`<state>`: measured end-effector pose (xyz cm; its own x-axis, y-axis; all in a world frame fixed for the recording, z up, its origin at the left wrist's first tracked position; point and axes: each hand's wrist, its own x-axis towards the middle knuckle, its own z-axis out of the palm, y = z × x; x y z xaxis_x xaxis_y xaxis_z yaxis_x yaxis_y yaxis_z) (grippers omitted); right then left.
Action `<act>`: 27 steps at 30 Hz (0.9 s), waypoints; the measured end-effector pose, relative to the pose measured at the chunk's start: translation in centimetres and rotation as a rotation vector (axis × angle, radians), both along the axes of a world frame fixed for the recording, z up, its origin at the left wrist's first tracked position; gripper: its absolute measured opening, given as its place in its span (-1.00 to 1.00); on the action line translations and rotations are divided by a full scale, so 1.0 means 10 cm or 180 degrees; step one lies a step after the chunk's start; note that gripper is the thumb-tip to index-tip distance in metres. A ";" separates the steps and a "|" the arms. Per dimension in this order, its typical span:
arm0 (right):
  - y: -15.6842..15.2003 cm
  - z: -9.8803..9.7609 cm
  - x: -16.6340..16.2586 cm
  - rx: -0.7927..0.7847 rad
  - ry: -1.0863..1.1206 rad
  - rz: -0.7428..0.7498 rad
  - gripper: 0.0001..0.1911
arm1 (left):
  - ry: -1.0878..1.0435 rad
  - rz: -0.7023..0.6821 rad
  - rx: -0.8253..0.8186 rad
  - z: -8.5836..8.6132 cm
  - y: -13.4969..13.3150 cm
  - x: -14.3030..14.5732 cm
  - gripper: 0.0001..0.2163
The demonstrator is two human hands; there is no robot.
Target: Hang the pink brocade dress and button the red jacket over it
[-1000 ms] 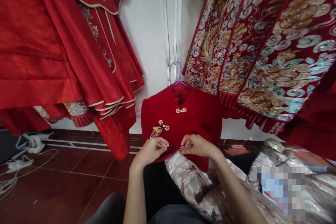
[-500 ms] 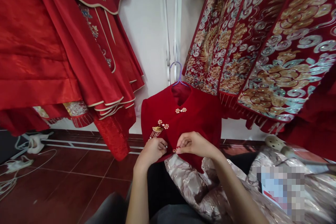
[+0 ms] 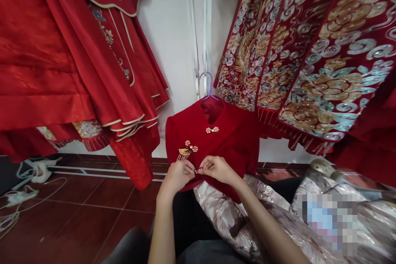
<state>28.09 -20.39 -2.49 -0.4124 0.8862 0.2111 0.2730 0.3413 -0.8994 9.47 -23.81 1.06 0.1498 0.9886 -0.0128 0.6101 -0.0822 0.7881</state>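
Observation:
A dark red velvet jacket (image 3: pixel 229 144) hangs in front of me on a purple hanger (image 3: pixel 210 86). Flower-shaped beaded clasps (image 3: pixel 212 130) fasten its neck, and a gold fan-shaped tassel ornament (image 3: pixel 185 152) hangs at its left side. Near the hem, my left hand (image 3: pixel 179 176) pinches one side of a small beaded clasp (image 3: pixel 198 170). The other side is between the fingertips of my right hand (image 3: pixel 218 170). The two halves meet or nearly meet; whether they are hooked I cannot tell.
Red gowns with cream piping (image 3: pixel 123 70) hang at the left, and a heavily embroidered red skirt (image 3: pixel 328 74) at the right. Shiny pale pink fabric (image 3: pixel 262 222) covers my lap at the right. White cables (image 3: pixel 12 214) and a white shoe (image 3: pixel 41 171) lie on the tiled floor.
My right hand has moved left, bringing its clasp half up against my left fingertips. The jacket's right front edge has been drawn left with it.

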 end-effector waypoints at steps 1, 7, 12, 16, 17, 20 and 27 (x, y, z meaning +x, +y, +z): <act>0.00 0.00 0.00 0.0016 -0.0014 0.0005 -0.81 | 0.0008 -0.0001 -0.0034 -0.01 0.00 0.01 -0.83; -0.01 -0.05 -0.06 0.0135 -0.0039 -0.0108 -0.84 | 0.0223 0.0162 0.0046 -0.04 0.02 0.08 -0.87; -0.01 -0.07 -0.06 0.0151 -0.0004 -0.0105 -0.83 | 0.0397 0.0269 0.0216 -0.07 0.02 0.14 -0.85; 0.01 -0.08 -0.04 0.0092 0.0034 -0.0075 -0.80 | 0.0570 0.0163 0.0483 -0.13 0.06 0.12 -0.82; 0.02 -0.09 -0.04 0.0085 0.0052 -0.0063 -0.80 | 0.0638 0.0108 0.0579 -0.14 0.07 0.11 -0.83; 0.03 -0.09 -0.03 0.0055 0.0104 -0.0016 -0.80 | 0.0799 0.0017 0.0849 -0.16 0.10 0.06 -0.87; 0.01 -0.07 -0.07 -0.0009 0.0110 -0.0112 -0.83 | 0.0418 0.0012 0.0621 -0.10 0.06 0.04 -0.91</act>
<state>27.42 -20.24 -3.19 -0.3735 0.9006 0.2223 0.2535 0.3296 -0.9095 9.87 -23.19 0.08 0.1558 0.9748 0.1595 0.7069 -0.2229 0.6713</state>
